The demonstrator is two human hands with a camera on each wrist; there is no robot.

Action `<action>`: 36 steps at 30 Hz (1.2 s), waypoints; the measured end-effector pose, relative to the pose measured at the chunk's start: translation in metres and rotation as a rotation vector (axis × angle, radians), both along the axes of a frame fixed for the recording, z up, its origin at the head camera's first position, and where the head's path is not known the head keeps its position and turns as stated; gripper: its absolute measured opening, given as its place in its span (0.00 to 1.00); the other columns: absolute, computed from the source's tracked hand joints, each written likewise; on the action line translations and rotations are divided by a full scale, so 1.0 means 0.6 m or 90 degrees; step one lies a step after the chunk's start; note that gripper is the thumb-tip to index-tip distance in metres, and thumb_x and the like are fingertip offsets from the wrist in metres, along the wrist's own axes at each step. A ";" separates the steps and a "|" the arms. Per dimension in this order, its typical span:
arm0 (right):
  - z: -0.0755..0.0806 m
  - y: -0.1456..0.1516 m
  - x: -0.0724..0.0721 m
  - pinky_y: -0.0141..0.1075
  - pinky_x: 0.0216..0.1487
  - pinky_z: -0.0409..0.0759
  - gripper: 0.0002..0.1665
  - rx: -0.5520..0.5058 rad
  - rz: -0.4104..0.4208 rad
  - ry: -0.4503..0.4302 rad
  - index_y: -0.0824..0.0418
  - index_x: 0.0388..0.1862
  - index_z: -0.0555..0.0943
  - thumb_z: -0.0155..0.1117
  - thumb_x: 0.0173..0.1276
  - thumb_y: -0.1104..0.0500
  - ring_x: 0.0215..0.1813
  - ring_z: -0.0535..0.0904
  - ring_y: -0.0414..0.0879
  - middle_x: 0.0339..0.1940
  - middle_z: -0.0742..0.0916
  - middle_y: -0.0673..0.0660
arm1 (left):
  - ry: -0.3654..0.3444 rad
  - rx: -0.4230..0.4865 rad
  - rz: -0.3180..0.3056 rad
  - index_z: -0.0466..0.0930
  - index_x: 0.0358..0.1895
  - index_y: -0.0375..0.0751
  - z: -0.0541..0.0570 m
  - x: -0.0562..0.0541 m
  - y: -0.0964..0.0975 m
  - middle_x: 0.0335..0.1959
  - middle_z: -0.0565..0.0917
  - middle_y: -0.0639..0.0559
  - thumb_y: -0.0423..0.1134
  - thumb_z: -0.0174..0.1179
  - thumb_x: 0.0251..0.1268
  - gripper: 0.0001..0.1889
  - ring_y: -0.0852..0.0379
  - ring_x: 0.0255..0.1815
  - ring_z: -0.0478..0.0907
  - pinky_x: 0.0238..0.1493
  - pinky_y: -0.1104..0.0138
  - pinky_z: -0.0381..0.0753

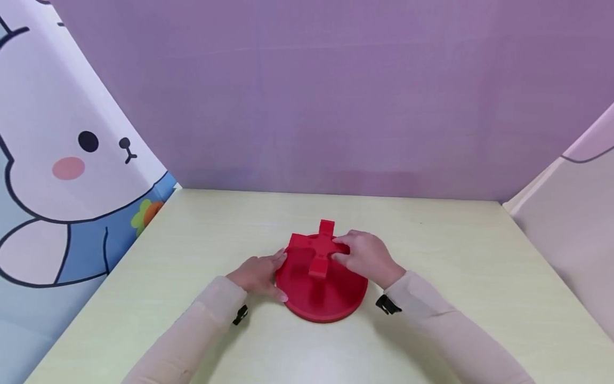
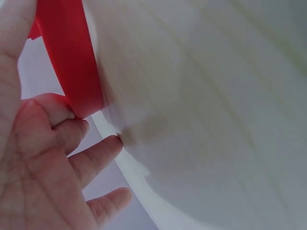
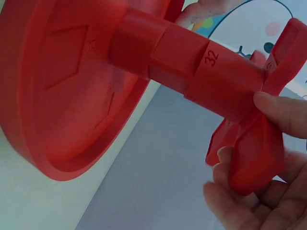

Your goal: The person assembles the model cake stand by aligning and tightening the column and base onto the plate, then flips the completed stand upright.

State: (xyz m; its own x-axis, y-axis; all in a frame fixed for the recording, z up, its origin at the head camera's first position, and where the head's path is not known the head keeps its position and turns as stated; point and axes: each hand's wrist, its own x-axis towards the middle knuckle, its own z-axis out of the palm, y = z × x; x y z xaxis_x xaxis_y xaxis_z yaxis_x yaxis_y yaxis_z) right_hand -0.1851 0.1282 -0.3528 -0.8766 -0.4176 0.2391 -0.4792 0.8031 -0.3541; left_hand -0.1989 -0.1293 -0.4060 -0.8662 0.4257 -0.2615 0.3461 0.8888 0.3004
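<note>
A red round base (image 1: pixel 307 306) with a raised rim lies on the table. From its middle rises a stepped, angular red post (image 3: pixel 211 72), marked 32 on one face. A red cross-shaped top (image 1: pixel 322 245) with several arms sits on the post. My left hand (image 1: pixel 261 274) holds the left edge of the base, thumb and fingers spread along the rim; its fingertips touch the rim in the left wrist view. My right hand (image 1: pixel 366 256) grips one arm of the cross-shaped top between thumb and fingers. Whether post and base are one piece, I cannot tell.
The pale wooden-looking table (image 1: pixel 460 250) stretches to both sides of the hands. A purple backdrop (image 1: pixel 336 106) stands behind it. At the left is a panel (image 1: pixel 72 133) with a cartoon animal, and a pale panel (image 1: pixel 575 229) is on the right.
</note>
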 end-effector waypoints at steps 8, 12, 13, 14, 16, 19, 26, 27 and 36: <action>-0.007 -0.013 0.016 0.34 0.29 0.81 0.22 0.005 -0.034 0.027 0.62 0.45 0.83 0.76 0.53 0.54 0.30 0.77 0.41 0.35 0.83 0.54 | -0.004 0.002 0.014 0.57 0.74 0.39 0.002 0.003 0.000 0.74 0.59 0.51 0.51 0.77 0.41 0.54 0.46 0.70 0.61 0.57 0.48 0.74; -0.006 -0.013 0.020 0.30 0.21 0.73 0.13 0.006 -0.025 0.043 0.57 0.28 0.79 0.73 0.58 0.51 0.20 0.70 0.37 0.19 0.77 0.48 | -0.008 0.006 0.013 0.58 0.73 0.39 0.002 0.005 -0.002 0.74 0.59 0.51 0.50 0.77 0.42 0.53 0.45 0.69 0.62 0.55 0.50 0.76; -0.004 -0.011 0.019 0.30 0.20 0.71 0.14 -0.001 -0.021 0.049 0.56 0.25 0.77 0.71 0.59 0.50 0.18 0.68 0.37 0.16 0.75 0.46 | -0.009 0.008 0.013 0.58 0.73 0.39 0.003 0.005 -0.002 0.74 0.59 0.51 0.50 0.77 0.42 0.53 0.45 0.69 0.62 0.55 0.51 0.76; -0.002 -0.008 0.018 0.30 0.20 0.70 0.15 -0.016 -0.015 0.056 0.55 0.23 0.76 0.70 0.60 0.50 0.17 0.67 0.37 0.14 0.73 0.45 | -0.011 0.011 0.012 0.58 0.73 0.39 0.003 0.006 -0.002 0.74 0.59 0.51 0.50 0.77 0.42 0.53 0.45 0.69 0.62 0.54 0.51 0.77; -0.001 0.000 0.012 0.30 0.21 0.71 0.12 -0.059 0.001 0.075 0.55 0.22 0.78 0.68 0.62 0.53 0.19 0.68 0.38 0.14 0.74 0.45 | -0.015 0.017 0.015 0.58 0.73 0.39 0.003 0.006 -0.002 0.74 0.59 0.51 0.50 0.77 0.42 0.53 0.45 0.69 0.62 0.52 0.53 0.79; -0.002 0.015 -0.004 0.34 0.30 0.79 0.03 -0.110 0.053 0.115 0.58 0.34 0.83 0.66 0.62 0.60 0.32 0.77 0.43 0.28 0.83 0.50 | -0.017 0.019 0.018 0.57 0.74 0.40 0.005 0.007 -0.002 0.74 0.59 0.51 0.50 0.77 0.42 0.53 0.45 0.69 0.63 0.51 0.53 0.79; -0.002 0.039 -0.046 0.51 0.57 0.76 0.27 -0.017 0.215 0.044 0.69 0.62 0.74 0.65 0.64 0.68 0.65 0.69 0.63 0.63 0.76 0.67 | -0.013 0.007 0.005 0.57 0.74 0.39 0.006 0.005 0.002 0.75 0.58 0.51 0.52 0.76 0.43 0.53 0.46 0.69 0.63 0.58 0.49 0.73; -0.003 0.040 -0.049 0.49 0.56 0.77 0.27 -0.010 0.227 0.019 0.69 0.63 0.74 0.65 0.64 0.68 0.65 0.69 0.63 0.63 0.76 0.67 | -0.013 0.008 0.003 0.57 0.73 0.38 0.005 0.004 0.003 0.75 0.59 0.51 0.52 0.76 0.43 0.53 0.46 0.69 0.63 0.58 0.49 0.73; -0.011 0.028 -0.059 0.43 0.44 0.83 0.23 0.042 0.205 0.054 0.61 0.58 0.80 0.68 0.62 0.66 0.56 0.76 0.55 0.53 0.82 0.60 | 0.002 -0.011 -0.002 0.58 0.73 0.38 0.003 0.001 0.003 0.74 0.59 0.50 0.52 0.76 0.42 0.54 0.47 0.70 0.62 0.60 0.46 0.70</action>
